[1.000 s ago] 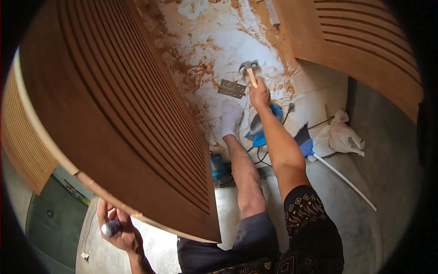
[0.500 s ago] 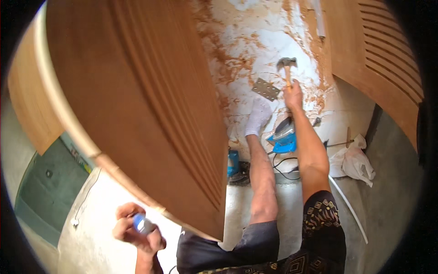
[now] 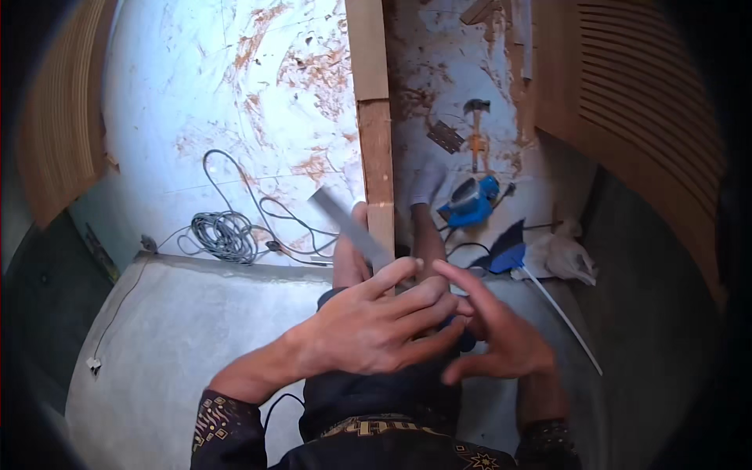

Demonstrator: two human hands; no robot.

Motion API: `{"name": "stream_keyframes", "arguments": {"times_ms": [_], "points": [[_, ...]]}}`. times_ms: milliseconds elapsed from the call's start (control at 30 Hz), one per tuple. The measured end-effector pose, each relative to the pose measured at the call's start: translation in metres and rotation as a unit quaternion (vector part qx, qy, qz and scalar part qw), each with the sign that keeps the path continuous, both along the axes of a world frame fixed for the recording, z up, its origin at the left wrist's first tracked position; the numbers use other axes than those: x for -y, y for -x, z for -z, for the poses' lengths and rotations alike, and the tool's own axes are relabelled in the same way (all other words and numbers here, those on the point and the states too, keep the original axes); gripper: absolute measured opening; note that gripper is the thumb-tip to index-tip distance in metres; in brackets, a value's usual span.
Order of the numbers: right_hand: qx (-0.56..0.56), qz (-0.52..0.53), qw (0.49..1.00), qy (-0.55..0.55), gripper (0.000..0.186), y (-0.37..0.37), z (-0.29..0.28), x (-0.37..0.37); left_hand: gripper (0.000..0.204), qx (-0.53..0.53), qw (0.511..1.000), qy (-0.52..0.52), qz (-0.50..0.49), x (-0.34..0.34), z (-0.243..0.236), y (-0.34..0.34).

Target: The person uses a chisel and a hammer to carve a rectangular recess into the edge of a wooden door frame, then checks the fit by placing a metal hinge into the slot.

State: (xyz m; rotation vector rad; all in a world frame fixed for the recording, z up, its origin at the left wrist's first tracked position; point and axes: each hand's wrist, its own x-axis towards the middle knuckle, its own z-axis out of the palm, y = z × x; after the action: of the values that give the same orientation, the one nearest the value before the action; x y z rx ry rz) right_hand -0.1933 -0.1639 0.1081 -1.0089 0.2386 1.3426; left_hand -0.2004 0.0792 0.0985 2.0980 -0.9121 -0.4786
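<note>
My left hand (image 3: pixel 372 329) is closed round a chisel, its flat grey blade (image 3: pixel 352 227) pointing up and to the left. A bit of blue handle (image 3: pixel 468 340) shows between my hands. Beside it, my right hand (image 3: pixel 505 337) has its index finger and thumb spread, close to the left fingertips; its other fingers are partly hidden. The wooden door (image 3: pixel 378 157) stands on edge between my legs, narrow edge up, beyond the blade. On the floor to its right lie a claw hammer (image 3: pixel 476 133) and a dark metal hinge plate (image 3: pixel 446 136) with holes.
A blue power planer (image 3: pixel 470 202) rests right of my foot. Nearby are a blue-headed tool with a white pole (image 3: pixel 560 317) and a white plastic bag (image 3: pixel 558 257). Coiled cable (image 3: pixel 223 237) lies on the left. Louvred panels (image 3: pixel 634 86) stand at right; wood shavings litter the floor.
My right hand has let go of the hammer, now on the floor, and come back beside the left. The door has turned from its broad face to edge-up view. The chisel blade now shows.
</note>
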Motion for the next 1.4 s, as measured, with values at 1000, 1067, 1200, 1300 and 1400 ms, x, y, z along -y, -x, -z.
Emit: {"name": "stream_keyframes", "arguments": {"times_ms": [1000, 1067, 1200, 1300, 1400], "points": [[0.177, 0.207, 0.930, 0.245, 0.049, 0.086, 0.041, -0.110, 0.031, -0.523, 0.645, 0.273, -0.486, 0.012, 0.069, 0.059], [0.290, 0.195, 0.903, 0.249, 0.049, 0.092, 0.058, -0.110, 0.033, -0.522, 0.636, 0.287, -0.491, 0.015, 0.068, 0.059], [0.166, 0.167, 0.936, 0.260, 0.049, 0.069, 0.031, -0.115, 0.036, -0.521, 0.640, 0.293, -0.483, 0.010, 0.068, 0.055], [0.141, 0.156, 0.937, 0.279, 0.051, 0.066, 0.028, -0.114, 0.037, -0.538, 0.628, 0.294, -0.480, 0.015, 0.066, 0.047], [0.176, 0.154, 0.931, 0.281, 0.052, 0.065, 0.030, -0.116, 0.034, -0.540, 0.570, 0.338, -0.519, 0.019, 0.063, 0.043]]}}
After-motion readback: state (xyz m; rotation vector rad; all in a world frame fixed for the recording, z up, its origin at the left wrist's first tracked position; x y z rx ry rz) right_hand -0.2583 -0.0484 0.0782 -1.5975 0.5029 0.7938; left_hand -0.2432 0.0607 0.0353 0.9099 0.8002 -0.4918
